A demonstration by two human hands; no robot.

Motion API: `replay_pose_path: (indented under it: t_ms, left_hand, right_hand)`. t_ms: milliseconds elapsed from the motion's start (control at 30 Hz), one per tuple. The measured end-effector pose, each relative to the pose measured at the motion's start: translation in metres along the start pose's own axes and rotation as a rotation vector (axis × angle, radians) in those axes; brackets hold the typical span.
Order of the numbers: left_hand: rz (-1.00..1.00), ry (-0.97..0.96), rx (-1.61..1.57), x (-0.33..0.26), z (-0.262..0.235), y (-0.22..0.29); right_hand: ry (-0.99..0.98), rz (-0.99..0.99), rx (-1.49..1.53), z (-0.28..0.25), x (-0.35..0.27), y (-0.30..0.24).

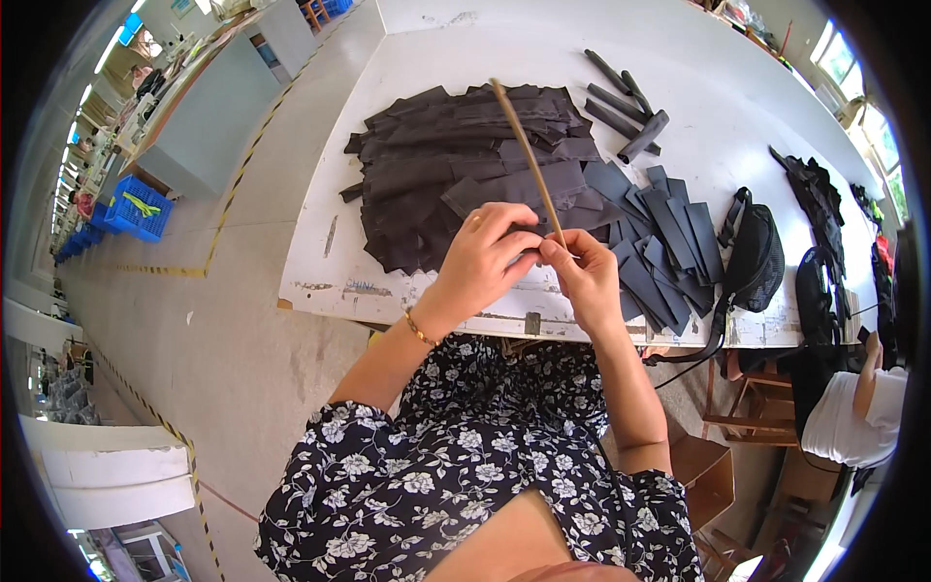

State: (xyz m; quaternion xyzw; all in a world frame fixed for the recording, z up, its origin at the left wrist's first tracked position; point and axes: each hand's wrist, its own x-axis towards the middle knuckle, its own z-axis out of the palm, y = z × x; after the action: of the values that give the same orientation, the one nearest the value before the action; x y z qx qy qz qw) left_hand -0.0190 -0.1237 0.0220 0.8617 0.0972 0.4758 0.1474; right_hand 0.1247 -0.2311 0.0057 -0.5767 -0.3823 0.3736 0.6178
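Thin stick (529, 155) is pinched at its near end by fingers of the right hand (585, 276), slanted over dark cloth pieces (422, 179) on the bench (436, 60). Left hand (482, 264) is curled alongside — its grip cannot be told. Judged light, stiff — best held low.

Far left, a blue crate (144, 223) stands near striped floor tape (205, 270). Right: a cardboard box (705, 477), a wooden stool (752, 429), a white-clad person (846, 419).
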Motion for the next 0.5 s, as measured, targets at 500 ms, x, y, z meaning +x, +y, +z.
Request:
replay_pose_path:
  t_ms: [500]
  left_hand:
    - [-1.033, 0.436, -1.292, 0.002, 0.004, -0.009]
  right_hand:
    - [0.035, 0.067, 0.056, -0.011, -0.044, 0.002]
